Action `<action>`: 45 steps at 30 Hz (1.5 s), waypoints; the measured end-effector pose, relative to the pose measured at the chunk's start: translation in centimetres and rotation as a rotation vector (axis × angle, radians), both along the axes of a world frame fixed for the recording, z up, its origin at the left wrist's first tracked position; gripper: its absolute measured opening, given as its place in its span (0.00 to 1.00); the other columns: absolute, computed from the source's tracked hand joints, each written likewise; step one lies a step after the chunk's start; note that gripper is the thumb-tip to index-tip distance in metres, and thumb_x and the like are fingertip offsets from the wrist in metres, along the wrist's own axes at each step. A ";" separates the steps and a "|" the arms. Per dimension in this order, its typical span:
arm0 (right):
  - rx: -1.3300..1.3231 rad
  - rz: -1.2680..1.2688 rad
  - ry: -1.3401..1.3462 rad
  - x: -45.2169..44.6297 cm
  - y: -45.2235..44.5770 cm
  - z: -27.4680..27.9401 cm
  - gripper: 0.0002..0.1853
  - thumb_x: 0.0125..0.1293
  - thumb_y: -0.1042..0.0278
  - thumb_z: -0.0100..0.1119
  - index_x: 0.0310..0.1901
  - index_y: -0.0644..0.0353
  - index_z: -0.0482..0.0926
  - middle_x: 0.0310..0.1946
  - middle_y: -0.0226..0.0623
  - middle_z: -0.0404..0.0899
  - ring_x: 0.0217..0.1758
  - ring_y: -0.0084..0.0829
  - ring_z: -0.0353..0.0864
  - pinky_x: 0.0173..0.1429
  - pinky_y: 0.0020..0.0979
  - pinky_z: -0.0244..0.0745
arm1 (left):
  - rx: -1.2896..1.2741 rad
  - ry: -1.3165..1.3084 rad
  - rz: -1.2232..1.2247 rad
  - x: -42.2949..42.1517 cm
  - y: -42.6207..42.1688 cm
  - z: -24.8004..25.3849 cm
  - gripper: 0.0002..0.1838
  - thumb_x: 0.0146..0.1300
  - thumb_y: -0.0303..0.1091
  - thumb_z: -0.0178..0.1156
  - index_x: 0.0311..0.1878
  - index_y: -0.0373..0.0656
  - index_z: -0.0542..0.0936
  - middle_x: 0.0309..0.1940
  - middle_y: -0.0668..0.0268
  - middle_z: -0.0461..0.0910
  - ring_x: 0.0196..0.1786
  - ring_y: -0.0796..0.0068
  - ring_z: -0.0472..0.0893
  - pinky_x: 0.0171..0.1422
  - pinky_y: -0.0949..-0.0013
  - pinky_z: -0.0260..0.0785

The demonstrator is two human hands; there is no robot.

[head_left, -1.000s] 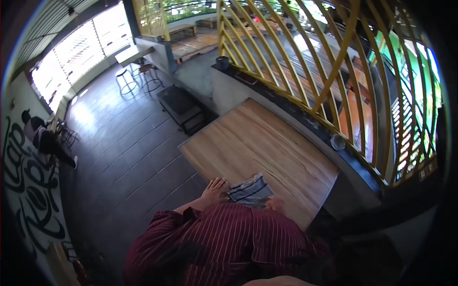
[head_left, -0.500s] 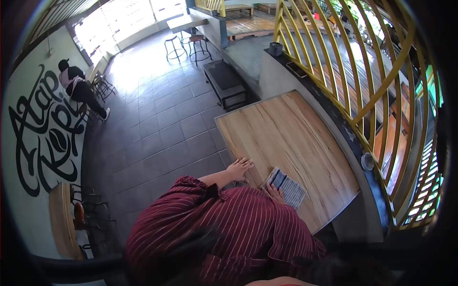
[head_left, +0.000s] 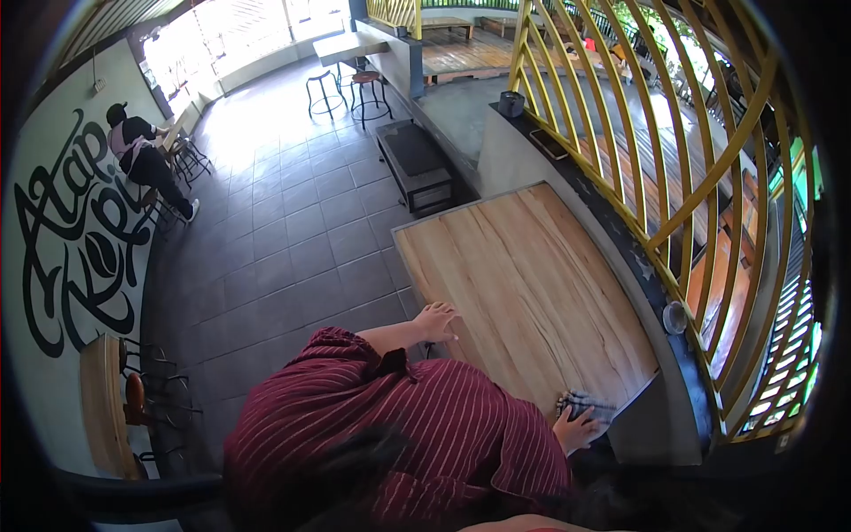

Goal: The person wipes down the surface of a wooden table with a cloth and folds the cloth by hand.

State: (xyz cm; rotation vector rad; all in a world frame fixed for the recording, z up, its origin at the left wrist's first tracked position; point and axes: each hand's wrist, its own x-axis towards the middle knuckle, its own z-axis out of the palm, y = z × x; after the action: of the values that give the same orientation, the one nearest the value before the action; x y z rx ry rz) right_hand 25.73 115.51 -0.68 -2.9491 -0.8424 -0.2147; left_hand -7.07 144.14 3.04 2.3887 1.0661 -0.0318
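My left hand [head_left: 436, 322] rests on the left edge of the wooden table [head_left: 523, 275], fingers apart and holding nothing. At the near right corner of that table, my right hand [head_left: 578, 431] has its fingers over a dark-and-white checked cloth [head_left: 596, 407]. The cloth is bunched under the fingers and reaches the table's edge. Part of it is hidden by the hand.
A low wall with a yellow slatted railing [head_left: 651, 168] runs along the right, with a small round dish [head_left: 675, 317] on its ledge. Beyond the table stands a dark bench [head_left: 412, 164]. Another person [head_left: 142, 155] is by the left wall, near stools [head_left: 188, 160].
My right hand has slid the cloth right and toward me, from the near middle of the table to its corner. The cloth looks more bunched. My left hand stays at the edge.
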 end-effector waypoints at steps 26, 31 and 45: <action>0.358 -0.593 0.254 24.9 7.4 -0.9 0.28 0.62 0.44 0.38 0.48 0.64 0.69 0.43 0.50 0.74 0.44 0.46 0.75 0.45 0.41 0.70 | -0.097 0.381 0.053 9.9 7.6 0.7 0.71 0.23 0.71 0.64 0.66 0.56 0.30 0.66 0.54 0.21 0.67 0.46 0.21 0.65 0.41 0.19; 0.021 -0.361 -0.014 24.7 11.4 1.4 0.22 0.59 0.48 0.44 0.39 0.60 0.75 0.39 0.46 0.76 0.39 0.46 0.75 0.41 0.40 0.71 | -0.011 0.528 -0.061 10.4 7.8 0.9 0.71 0.24 0.71 0.63 0.66 0.55 0.29 0.66 0.52 0.20 0.66 0.46 0.20 0.65 0.41 0.21; 0.291 1.099 0.426 -6.1 11.0 0.2 0.29 0.57 0.52 0.47 0.59 0.54 0.61 0.61 0.43 0.58 0.65 0.44 0.53 0.65 0.48 0.45 | -0.018 0.473 0.039 10.1 8.4 -0.8 0.73 0.22 0.76 0.60 0.65 0.57 0.25 0.66 0.57 0.17 0.66 0.49 0.19 0.65 0.42 0.20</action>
State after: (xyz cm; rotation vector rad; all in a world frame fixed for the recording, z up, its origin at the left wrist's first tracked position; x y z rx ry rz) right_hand 19.59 126.47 -0.43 -1.7852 -1.9161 0.3115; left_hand 3.05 152.57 2.21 2.4011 1.3084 -0.6154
